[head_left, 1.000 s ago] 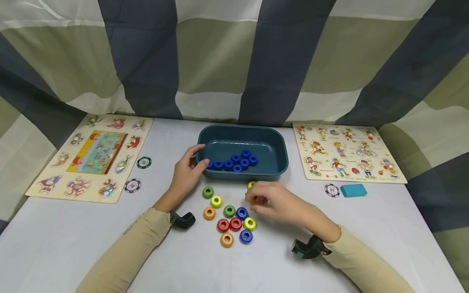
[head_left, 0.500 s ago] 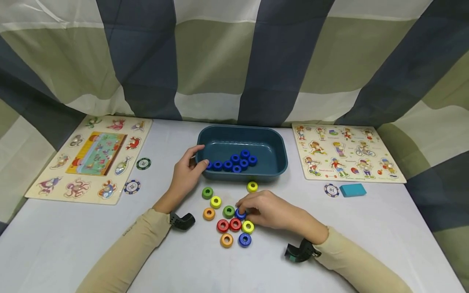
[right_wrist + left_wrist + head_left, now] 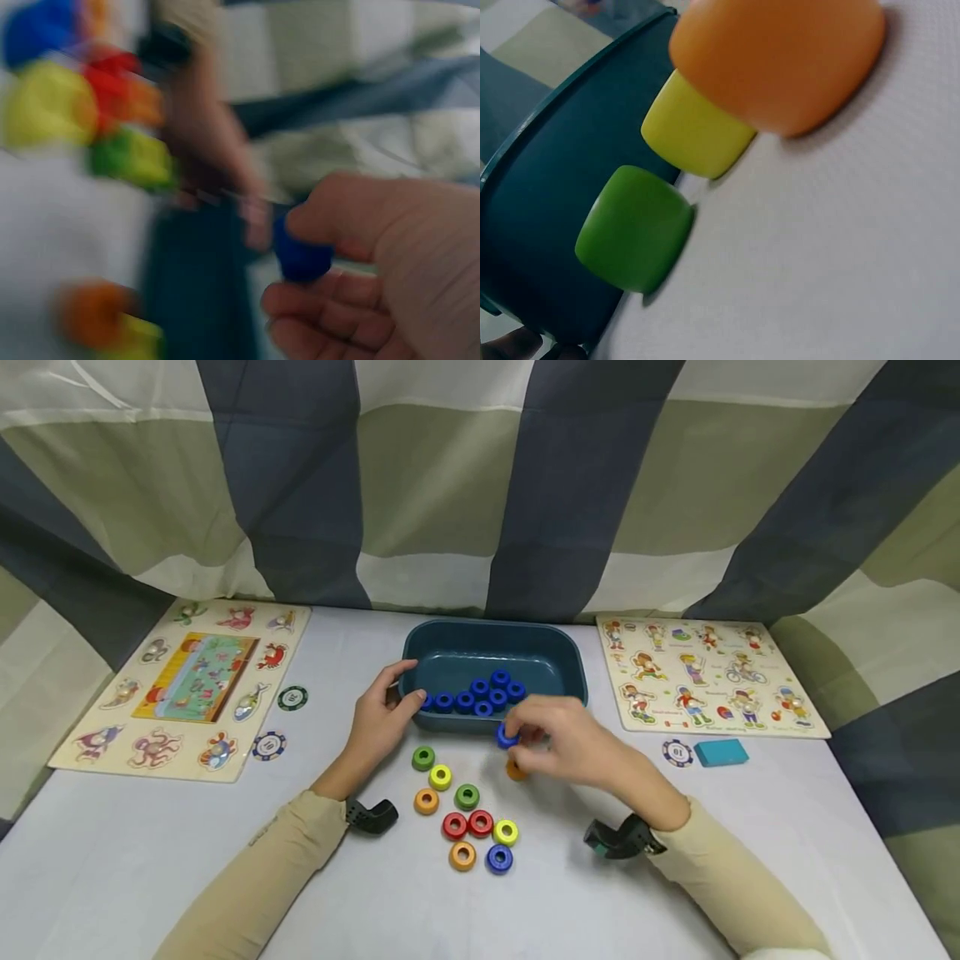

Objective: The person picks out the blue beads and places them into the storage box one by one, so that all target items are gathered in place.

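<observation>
My right hand pinches a blue ring between thumb and fingers, over the near rim of the dark teal tray. The right wrist view, blurred, also has the blue ring between the fingertips. At the tray's left end, my left hand holds the rim with thumb and fingers. Several blue rings lie inside the tray. In front of it are loose rings: green, yellow, orange, red and blue. An orange ring is partly hidden under my right hand.
Picture puzzle boards stand left and right of the tray. Near the left board lie two chips; another chip and a turquoise block are near the right board. A checked cloth hangs behind the table.
My right hand took a blue ring from the middle of the loose rings and moved up with it to the tray's near rim. The left hand stays at the tray.
</observation>
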A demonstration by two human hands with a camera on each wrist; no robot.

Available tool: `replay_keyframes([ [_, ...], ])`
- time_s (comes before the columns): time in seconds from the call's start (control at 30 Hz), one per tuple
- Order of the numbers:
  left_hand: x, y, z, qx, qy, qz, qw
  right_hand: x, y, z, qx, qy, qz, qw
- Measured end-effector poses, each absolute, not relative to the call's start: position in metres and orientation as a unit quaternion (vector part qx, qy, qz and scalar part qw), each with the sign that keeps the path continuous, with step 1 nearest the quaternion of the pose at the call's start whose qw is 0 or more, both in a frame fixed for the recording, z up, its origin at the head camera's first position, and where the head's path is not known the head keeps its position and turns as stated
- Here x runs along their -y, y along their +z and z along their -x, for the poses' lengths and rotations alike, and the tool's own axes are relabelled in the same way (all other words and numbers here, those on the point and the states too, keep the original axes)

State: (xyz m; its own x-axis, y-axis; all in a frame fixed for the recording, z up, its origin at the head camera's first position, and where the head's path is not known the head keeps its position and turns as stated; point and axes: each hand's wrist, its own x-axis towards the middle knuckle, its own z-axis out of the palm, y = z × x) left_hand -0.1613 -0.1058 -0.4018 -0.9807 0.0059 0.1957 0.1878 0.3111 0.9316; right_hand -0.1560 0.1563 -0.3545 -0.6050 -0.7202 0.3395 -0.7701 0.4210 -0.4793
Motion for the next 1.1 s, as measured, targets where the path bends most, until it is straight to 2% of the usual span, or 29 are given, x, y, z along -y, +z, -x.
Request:
replay_keyframes([
  [0.07,0.107,-0.401,0.161,0.807,-0.582,0.061,0.076,-0.159,-0.341,0.172,0.862,0.302,-0.401,0.072],
  [0.13,0.107,-0.401,0.161,0.808,-0.581,0.062,0.075,-0.160,-0.334,0.190,0.887,0.289,-0.351,0.080],
  [0.3,0.108,-0.400,0.161,0.808,-0.582,0.062,0.076,-0.156,-0.343,0.232,0.930,0.259,-0.257,0.047],
  [0.4,0.108,-0.400,0.161,0.805,-0.585,0.063,0.074,-0.154,-0.358,0.246,0.941,0.250,-0.227,0.024],
  [0.6,0.107,-0.400,0.160,0.805,-0.585,0.065,0.077,-0.153,-0.377,0.251,0.952,0.222,-0.211,0.012],
  [1.1,0.107,-0.400,0.160,0.808,-0.580,0.067,0.078,-0.151,-0.384,0.249,0.954,0.184,-0.235,-0.016],
])
